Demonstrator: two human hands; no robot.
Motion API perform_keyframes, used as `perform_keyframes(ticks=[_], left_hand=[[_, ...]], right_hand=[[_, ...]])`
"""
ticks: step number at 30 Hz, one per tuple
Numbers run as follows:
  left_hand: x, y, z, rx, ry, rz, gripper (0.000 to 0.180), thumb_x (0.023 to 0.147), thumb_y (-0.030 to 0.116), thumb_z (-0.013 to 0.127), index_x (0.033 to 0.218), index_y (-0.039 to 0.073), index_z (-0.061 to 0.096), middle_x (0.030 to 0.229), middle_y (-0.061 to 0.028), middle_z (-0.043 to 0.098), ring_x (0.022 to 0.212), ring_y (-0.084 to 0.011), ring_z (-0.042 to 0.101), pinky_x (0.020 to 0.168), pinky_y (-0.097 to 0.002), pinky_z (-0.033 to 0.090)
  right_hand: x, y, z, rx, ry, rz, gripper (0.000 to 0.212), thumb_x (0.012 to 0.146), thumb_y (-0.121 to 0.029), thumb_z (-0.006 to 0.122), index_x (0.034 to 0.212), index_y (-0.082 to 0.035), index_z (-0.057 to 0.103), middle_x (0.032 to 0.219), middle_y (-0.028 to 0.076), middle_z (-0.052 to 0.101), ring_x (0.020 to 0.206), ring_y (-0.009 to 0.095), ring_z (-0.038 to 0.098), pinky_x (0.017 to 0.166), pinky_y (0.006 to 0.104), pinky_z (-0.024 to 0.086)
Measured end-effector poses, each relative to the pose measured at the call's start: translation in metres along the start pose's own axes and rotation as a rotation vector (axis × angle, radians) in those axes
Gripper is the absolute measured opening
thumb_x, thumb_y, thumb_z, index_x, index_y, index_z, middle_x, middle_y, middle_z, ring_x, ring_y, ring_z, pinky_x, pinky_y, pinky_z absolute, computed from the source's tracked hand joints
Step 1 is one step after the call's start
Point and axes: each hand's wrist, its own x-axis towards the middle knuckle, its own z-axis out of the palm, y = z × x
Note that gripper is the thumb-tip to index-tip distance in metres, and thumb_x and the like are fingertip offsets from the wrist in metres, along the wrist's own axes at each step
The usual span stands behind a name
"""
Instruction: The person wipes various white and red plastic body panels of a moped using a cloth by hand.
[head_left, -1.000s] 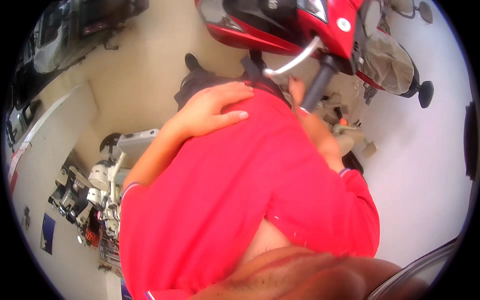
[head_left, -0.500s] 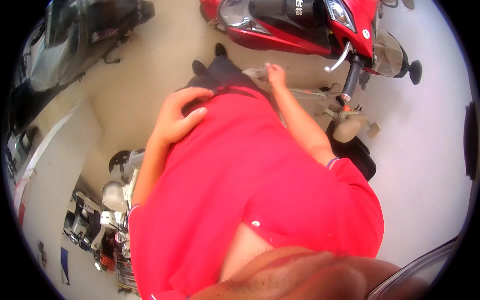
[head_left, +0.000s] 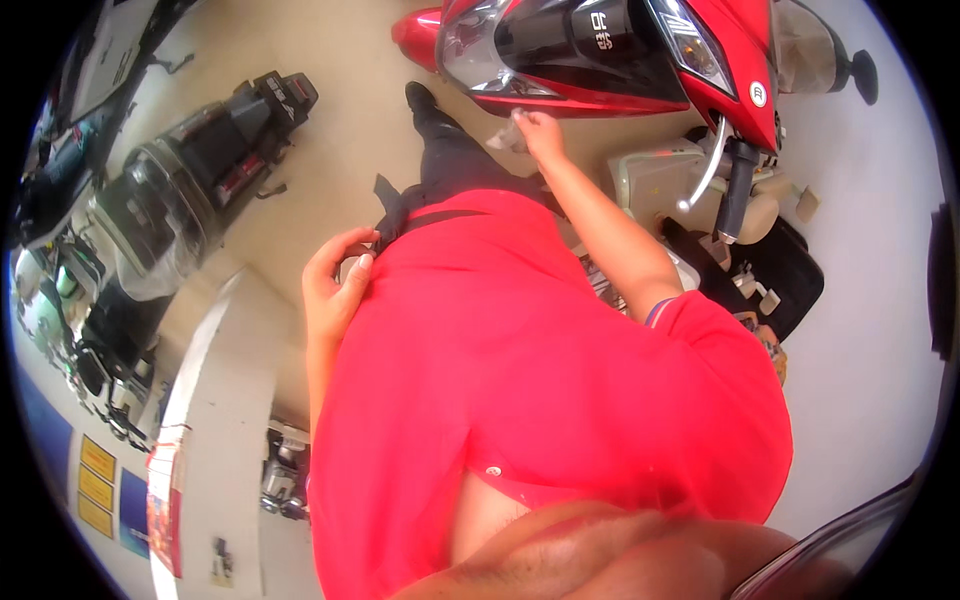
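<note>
My right hand (head_left: 540,134) is closed on a crumpled greyish-white cloth (head_left: 508,138). It hangs just in front of a red and black scooter (head_left: 570,60), close to its lower red edge. Whether the cloth touches the scooter, I cannot tell. By my left hip, my left hand (head_left: 338,285) has its thumb apart from its bent fingers. Those fingertips lie next to the waist of my dark trousers (head_left: 445,165), where a black strap or flap (head_left: 388,205) sticks out. Nothing held shows in that hand.
The scooter's black handlebar grip (head_left: 738,190) and silver brake lever (head_left: 708,175) jut out to my right. More scooters stand below them. At the left is a dark scooter with a rear box (head_left: 160,200). A white pillar or wall end (head_left: 225,370) rises behind my left arm.
My body has turned, and the surroundings have shifted in view. My right hand with the cloth is nearer the red scooter. My left hand has slid from my shirt front toward my hip.
</note>
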Motion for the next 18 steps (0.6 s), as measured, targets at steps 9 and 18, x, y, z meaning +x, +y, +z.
perform_keyframes(ticks=[9,18], left_hand=[[0.078,0.040,-0.032,0.042,-0.039,-0.125,0.026,0.092,0.014,0.061,0.110,-0.004,0.065,0.105,-0.0125,0.069,0.098,-0.0168,0.064,0.088,-0.0289,0.048],[0.157,0.064,-0.078,0.347,-0.270,-0.029,0.027,0.097,0.014,0.054,0.113,-0.007,0.061,0.102,-0.0114,0.068,0.096,-0.0167,0.064,0.086,-0.0291,0.049]], right_hand=[[0.005,-0.125,0.027,0.102,-0.048,-0.053,0.032,0.081,-0.023,0.075,0.099,0.003,0.067,0.079,0.006,0.067,0.069,0.010,0.061,0.060,0.0266,0.048],[-0.052,-0.247,-0.003,0.176,0.530,-0.411,0.019,0.083,-0.011,0.070,0.096,0.002,0.065,0.072,0.001,0.062,0.063,0.007,0.052,0.059,0.0242,0.044]])
